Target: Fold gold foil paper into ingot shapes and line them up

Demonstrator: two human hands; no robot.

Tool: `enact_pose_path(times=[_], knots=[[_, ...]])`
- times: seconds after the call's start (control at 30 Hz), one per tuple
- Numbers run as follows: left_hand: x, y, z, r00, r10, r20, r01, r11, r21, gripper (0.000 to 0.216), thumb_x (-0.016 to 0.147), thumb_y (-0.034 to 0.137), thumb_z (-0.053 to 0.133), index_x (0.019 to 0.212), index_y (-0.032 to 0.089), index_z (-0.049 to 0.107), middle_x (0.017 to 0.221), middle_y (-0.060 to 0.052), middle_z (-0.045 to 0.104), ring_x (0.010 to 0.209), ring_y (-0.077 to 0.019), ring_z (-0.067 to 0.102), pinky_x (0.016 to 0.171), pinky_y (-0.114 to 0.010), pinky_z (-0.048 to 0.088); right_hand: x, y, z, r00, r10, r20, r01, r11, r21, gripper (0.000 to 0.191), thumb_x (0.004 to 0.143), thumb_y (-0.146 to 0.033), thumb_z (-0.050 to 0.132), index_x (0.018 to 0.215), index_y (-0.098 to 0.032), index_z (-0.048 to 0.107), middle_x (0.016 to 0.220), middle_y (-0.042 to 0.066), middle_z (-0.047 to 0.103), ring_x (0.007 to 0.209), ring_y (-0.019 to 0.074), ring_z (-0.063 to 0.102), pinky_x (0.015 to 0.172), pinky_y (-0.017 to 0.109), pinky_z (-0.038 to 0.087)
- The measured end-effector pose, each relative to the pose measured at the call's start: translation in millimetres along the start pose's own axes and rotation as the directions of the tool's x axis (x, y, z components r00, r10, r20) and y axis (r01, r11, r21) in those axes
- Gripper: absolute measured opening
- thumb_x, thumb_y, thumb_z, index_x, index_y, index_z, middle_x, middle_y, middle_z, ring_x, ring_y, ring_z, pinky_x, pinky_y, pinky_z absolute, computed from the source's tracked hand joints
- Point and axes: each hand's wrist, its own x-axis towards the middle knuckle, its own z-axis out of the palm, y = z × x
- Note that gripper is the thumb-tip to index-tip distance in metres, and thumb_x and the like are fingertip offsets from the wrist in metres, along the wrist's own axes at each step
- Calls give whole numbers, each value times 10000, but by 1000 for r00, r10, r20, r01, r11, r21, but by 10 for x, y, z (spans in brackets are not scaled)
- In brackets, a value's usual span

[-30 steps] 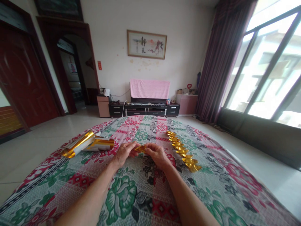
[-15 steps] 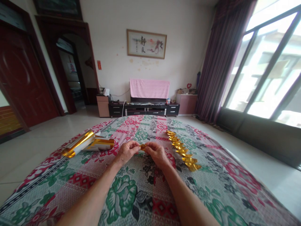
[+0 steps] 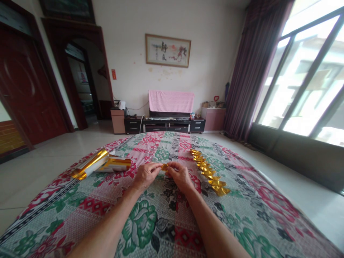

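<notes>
Between my two hands, over the middle of the cloth, is a small folded piece of gold foil paper (image 3: 164,167). My left hand (image 3: 147,174) pinches its left side between thumb and fingers. On the other side, my right hand (image 3: 180,175) grips the paper with its fingertips curled in. Much of the paper is hidden by the fingers. To the right of my right hand runs a slanting row of several gold paper ingots (image 3: 206,168). Gold foil sheets (image 3: 92,165), partly curled and showing white undersides, lie to the left of my left hand.
A flowered cloth (image 3: 139,224) in red, green and grey covers the broad surface under my arms. Beyond it stand a black TV cabinet (image 3: 158,127) and a screen draped with a pink cloth (image 3: 171,101). Purple curtains (image 3: 243,71) and a large window are at the right.
My left fingers have shifted slightly along the gold paper, with the thumb and forefinger now straighter. Both hands stay in nearly the same place.
</notes>
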Motion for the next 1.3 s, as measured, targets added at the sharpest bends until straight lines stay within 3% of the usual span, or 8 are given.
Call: enact_pose_path(times=[0.17, 0.37, 0.57, 0.83, 1.03, 1.3], knots=[[4, 3, 31, 999, 26, -20, -26, 1000, -9, 160, 730, 273, 559, 805, 226, 692, 863, -46, 674, 724, -160, 610, 669, -245, 467, 5, 5, -6, 1000, 13, 6, -13, 1000, 9, 349, 603, -441, 672, 824, -175, 617, 748, 2, 637, 569, 116, 588, 563, 241, 489], [2, -87, 72, 983, -176, 57, 181, 976, -123, 194, 691, 337, 587, 791, 183, 651, 617, -11, 648, 562, -150, 599, 557, -238, 450, 4, -1, -4, 1000, -6, 17, 6, 1000, -27, 266, 640, -385, 646, 801, -177, 611, 725, 4, 625, 595, 133, 593, 568, 244, 476], [12, -87, 50, 956, -253, 152, 280, 939, -201, 243, 667, 372, 602, 782, 160, 638, 646, -14, 654, 605, -159, 610, 556, -235, 430, 8, 34, -7, 997, -56, 50, 60, 995, -74, 203, 682, -344, 602, 794, -175, 613, 685, -1, 614, 591, 129, 586, 566, 238, 465], [11, -119, 31, 947, -245, 209, 276, 952, -131, 236, 678, 383, 585, 722, 153, 620, 600, -4, 638, 547, -131, 552, 532, -223, 397, 15, 36, -3, 996, -77, 37, 80, 993, -83, 197, 673, -344, 606, 767, -171, 617, 682, -9, 621, 573, 115, 578, 547, 215, 456], [20, -159, 25, 938, -269, 218, 290, 955, -70, 337, 678, 437, 575, 830, 153, 673, 600, -12, 646, 538, -139, 545, 517, -228, 384, 12, 37, -6, 996, -80, 43, 84, 992, -98, 175, 687, -328, 592, 777, -181, 624, 671, -16, 621, 575, 111, 575, 551, 208, 454], [12, -131, 25, 935, -302, 186, 322, 942, -90, 332, 673, 431, 573, 793, 142, 683, 568, -8, 634, 499, -119, 501, 493, -218, 357, 7, 27, -17, 994, -87, 70, 93, 992, -90, 191, 694, -323, 589, 806, -172, 625, 707, -3, 640, 602, 115, 588, 584, 218, 465]])
